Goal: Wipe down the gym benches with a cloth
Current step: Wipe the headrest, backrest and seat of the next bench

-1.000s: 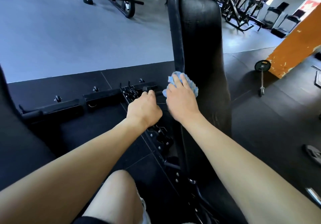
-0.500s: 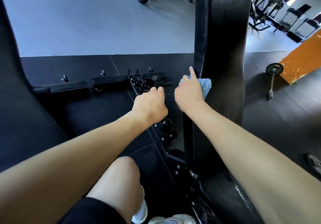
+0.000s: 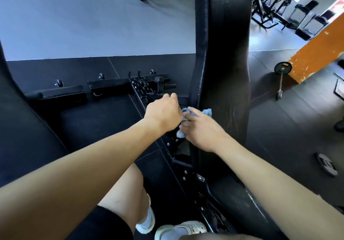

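Cloth (image 3: pixel 207 112) of crumpled light-blue microfibre, gripped by the right hand (image 3: pixel 202 130) against the upright black vinyl bench pad (image 3: pixel 223 68)'s edge, looks soft and limp, best bunched in the palm; left hand (image 3: pixel 163 112) curled, hold unclear.

Your head camera looks forward and steeply down, wide-angle, along both forearms (image 3: pixel 96 165). The upright bench pad (image 3: pixel 225 53) stands close at 12 to 1 o'clock; the gym floor (image 3: pixel 74 25) stretches away toward 10 o'clock.
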Action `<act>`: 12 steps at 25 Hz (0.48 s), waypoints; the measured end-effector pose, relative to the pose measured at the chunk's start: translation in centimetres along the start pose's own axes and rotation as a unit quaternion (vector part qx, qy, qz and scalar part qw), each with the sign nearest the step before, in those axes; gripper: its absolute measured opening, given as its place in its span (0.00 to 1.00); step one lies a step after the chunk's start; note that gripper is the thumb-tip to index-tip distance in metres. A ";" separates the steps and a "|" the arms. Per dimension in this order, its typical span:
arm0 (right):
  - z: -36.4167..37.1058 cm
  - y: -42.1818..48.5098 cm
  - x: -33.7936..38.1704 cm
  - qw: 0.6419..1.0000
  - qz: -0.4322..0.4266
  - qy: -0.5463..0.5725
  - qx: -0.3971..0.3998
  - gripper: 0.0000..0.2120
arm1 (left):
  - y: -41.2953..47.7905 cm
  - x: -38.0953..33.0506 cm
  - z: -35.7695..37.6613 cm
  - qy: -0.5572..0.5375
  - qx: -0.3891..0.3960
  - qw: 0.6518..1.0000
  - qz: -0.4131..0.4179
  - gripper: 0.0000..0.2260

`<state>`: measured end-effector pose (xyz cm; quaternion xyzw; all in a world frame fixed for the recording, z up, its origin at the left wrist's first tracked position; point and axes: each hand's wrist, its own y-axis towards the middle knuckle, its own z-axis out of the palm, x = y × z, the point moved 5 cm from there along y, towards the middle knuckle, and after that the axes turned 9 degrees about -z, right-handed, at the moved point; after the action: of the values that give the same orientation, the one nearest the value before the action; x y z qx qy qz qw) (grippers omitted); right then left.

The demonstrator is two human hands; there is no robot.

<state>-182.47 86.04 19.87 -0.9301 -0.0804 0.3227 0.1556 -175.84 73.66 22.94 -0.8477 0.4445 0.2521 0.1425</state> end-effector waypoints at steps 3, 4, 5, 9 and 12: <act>-1.4 -2.6 -4.1 0.984 0.087 0.064 -0.141 0.18 | 0.3 -0.7 -0.8 -0.049 -0.001 0.998 -0.025 0.12; -1.7 -3.2 -4.6 0.972 0.137 0.093 -0.166 0.20 | 0.4 -1.0 -1.0 -0.068 0.003 0.997 -0.035 0.13; -1.6 -3.7 -4.4 0.952 0.194 0.136 -0.194 0.23 | 0.4 -1.2 -1.0 -0.086 0.009 0.995 -0.043 0.14; 0.5 -4.3 1.0 0.816 0.394 0.343 -0.249 0.27 | 0.2 -2.2 0.1 -0.126 0.048 0.990 -0.052 0.14; 0.7 -4.5 2.0 0.783 0.419 0.378 -0.261 0.26 | 0.3 -2.8 1.3 -0.129 0.066 0.988 -0.048 0.15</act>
<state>-181.55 90.92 19.69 -0.9249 0.3011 -0.0543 -0.2258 -177.77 75.99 23.41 -0.8173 0.3968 0.3218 0.2664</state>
